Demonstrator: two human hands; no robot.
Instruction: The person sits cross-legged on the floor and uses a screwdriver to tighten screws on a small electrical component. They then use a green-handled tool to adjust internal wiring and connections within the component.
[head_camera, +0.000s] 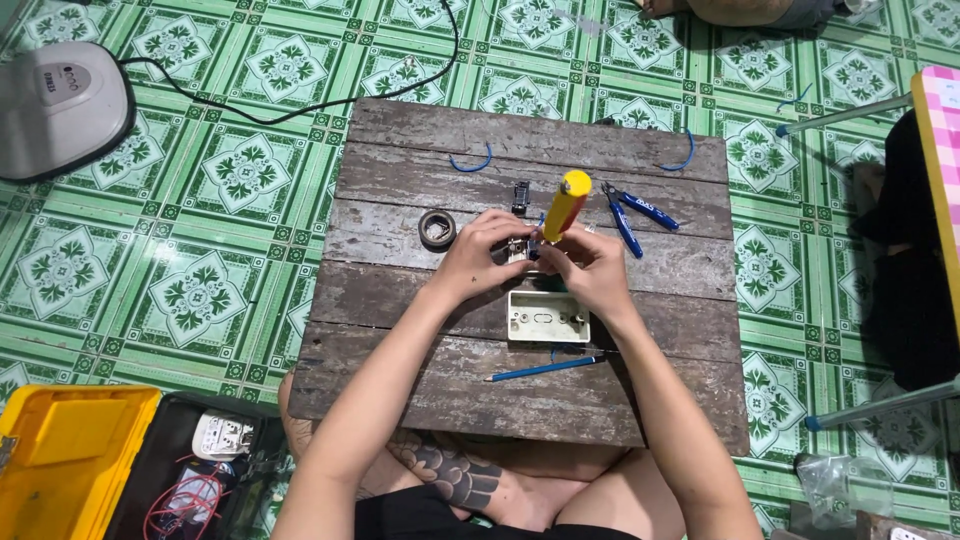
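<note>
Here the right hand (590, 268) grips a yellow screwdriver (562, 207) and the left hand (480, 252) pinches a small part mid-tabletop (400, 160), edges well apart.

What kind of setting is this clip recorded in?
Probably a home floor used as a makeshift electrical workbench: green patterned floor tiles, a low weathered wooden board across the seated person's lap area, and an open yellow toolbox beside it.
</note>
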